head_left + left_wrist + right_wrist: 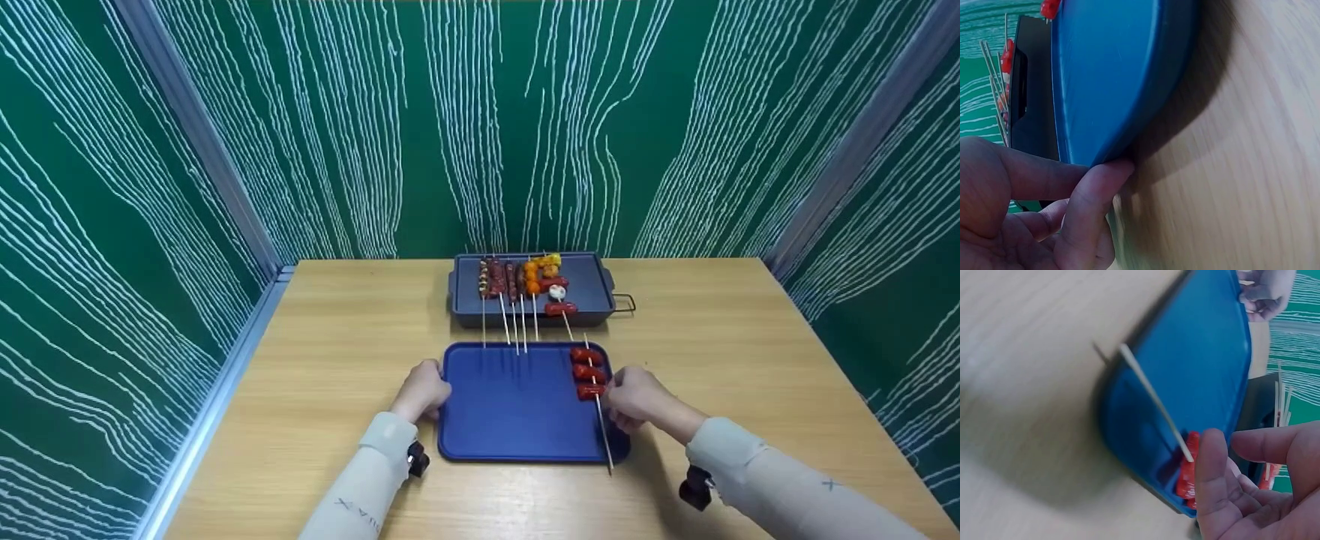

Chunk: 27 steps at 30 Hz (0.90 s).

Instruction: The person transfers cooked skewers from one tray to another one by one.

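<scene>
A blue tray (517, 405) lies in front of me on the wooden table. My left hand (425, 390) pinches its left rim, with thumb and finger meeting at the tray's corner in the left wrist view. At the right rim is my right hand (636, 397); thumb and forefinger stand apart with nothing between them in the right wrist view. Beside that hand, a skewer of red sausage pieces (589, 373) lies along the tray's right side. Its bare stick reaches over the front rim. The thumb hides part of the sausage in the right wrist view.
Behind the tray stands a dark grill pan (585, 277) with a wire handle (625, 303) on its right. Several skewers (514, 281) lie in it, their sticks jutting over its front edge towards the tray. Green patterned walls (517, 120) rise behind the table (337, 330).
</scene>
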Available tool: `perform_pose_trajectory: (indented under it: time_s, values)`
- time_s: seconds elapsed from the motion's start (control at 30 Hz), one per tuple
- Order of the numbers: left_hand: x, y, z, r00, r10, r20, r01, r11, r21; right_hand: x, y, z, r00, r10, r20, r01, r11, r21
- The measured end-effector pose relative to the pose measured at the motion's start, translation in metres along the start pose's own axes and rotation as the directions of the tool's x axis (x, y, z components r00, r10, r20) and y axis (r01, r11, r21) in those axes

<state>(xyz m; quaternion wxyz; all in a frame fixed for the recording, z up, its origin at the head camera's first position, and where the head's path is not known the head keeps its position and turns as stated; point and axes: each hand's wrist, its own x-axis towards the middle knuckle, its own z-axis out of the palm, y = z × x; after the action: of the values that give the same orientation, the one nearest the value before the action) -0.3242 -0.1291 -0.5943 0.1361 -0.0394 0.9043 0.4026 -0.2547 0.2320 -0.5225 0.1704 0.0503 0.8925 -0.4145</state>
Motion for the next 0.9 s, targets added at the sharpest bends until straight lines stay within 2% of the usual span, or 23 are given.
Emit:
perform_pose_trajectory:
  time_s: [0.1,0.17,0.2,0.27,0.3,0.53,0.8,0.9]
  values:
    - [0.017,-0.016,0.006,1.0,0.015,0.018,-0.015,1.0,-0.005,0.002,-0.006,-0.004,1.0,0.003,0.012,-0.003,1.0,0.017]
    - [0.019,-0.016,0.006,1.0,0.002,0.023,-0.002,1.0,-0.015,0.003,-0.011,-0.007,1.0,-0.001,0.012,0.001,1.0,0.017]
    - [0.025,-0.022,0.009,1.0,0.015,0.019,-0.015,1.0,-0.01,0.004,-0.013,-0.008,1.0,-0.003,0.013,0.002,1.0,0.014]
    - [0.021,-0.016,0.006,1.0,-0.004,0.02,0.004,1.0,-0.015,0.005,-0.018,-0.011,1.0,-0.005,0.013,0.005,1.0,0.009]
    - [0.024,-0.019,0.007,1.0,0.001,0.018,-0.001,1.0,-0.011,0.006,-0.02,-0.012,1.0,-0.008,0.015,0.007,1.0,0.005]
    - [0.015,-0.011,0.003,1.0,0.0,0.007,0.0,1.0,-0.019,0.009,-0.036,-0.017,0.999,-0.024,0.037,0.024,1.0,0.017]
    - [0.023,-0.019,0.008,1.0,0.013,-0.002,-0.013,1.0,-0.015,0.016,-0.053,-0.024,0.999,-0.022,0.031,0.021,0.999,0.027]
    - [0.016,-0.013,0.005,1.0,-0.007,0.01,0.007,1.0,-0.019,0.018,-0.057,-0.025,0.999,-0.021,0.027,0.02,0.999,0.049]
